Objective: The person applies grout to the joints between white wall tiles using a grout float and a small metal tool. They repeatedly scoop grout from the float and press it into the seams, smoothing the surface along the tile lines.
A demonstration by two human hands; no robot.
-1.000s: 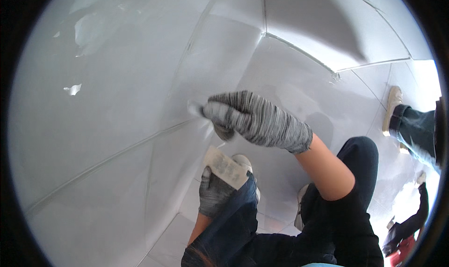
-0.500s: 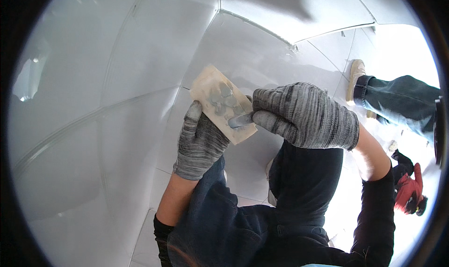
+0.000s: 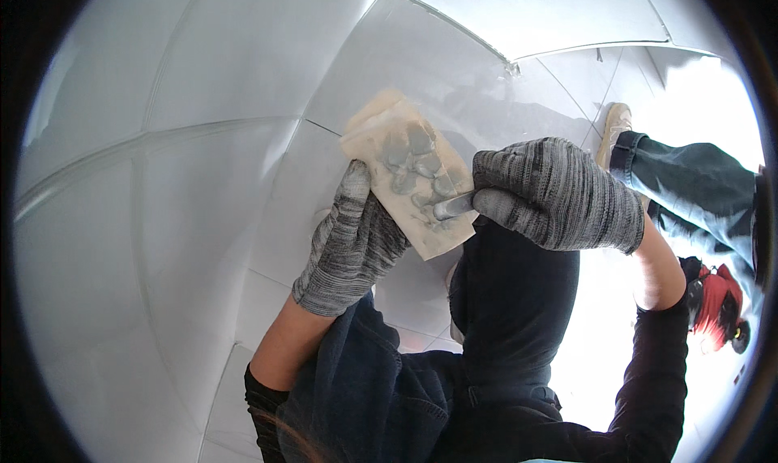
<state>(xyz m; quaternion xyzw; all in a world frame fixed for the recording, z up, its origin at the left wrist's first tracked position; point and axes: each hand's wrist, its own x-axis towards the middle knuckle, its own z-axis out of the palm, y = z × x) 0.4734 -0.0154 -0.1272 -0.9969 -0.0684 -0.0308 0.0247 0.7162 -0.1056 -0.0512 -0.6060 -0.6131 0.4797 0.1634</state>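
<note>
A rectangular beige board (image 3: 433, 240) tilts in front of me, smeared with several dabs of grey paste (image 3: 420, 140). My left hand (image 3: 348, 248), in a grey knitted glove, grips it by the left edge, thumb along the side and the other fingers mostly hidden beneath. From the right comes my right hand (image 3: 559, 195), gloved the same way and closed around a small spatula (image 3: 454, 207). Only the spatula's short flat blade shows, lying against the paste near the board's lower right; its handle is hidden in the glove.
Glossy white wall panels (image 3: 89, 244) rise at the left, and another wall (image 3: 551, 13) stands ahead. Pale floor tiles (image 3: 429, 49) lie beneath. At the right are a person's leg in jeans (image 3: 689, 175) and shoe (image 3: 617, 122); farther back is a person in red (image 3: 713, 305).
The board and both hands have shifted slightly right in view. The spatula remains against the board's lower right, and the person in red has changed posture.
</note>
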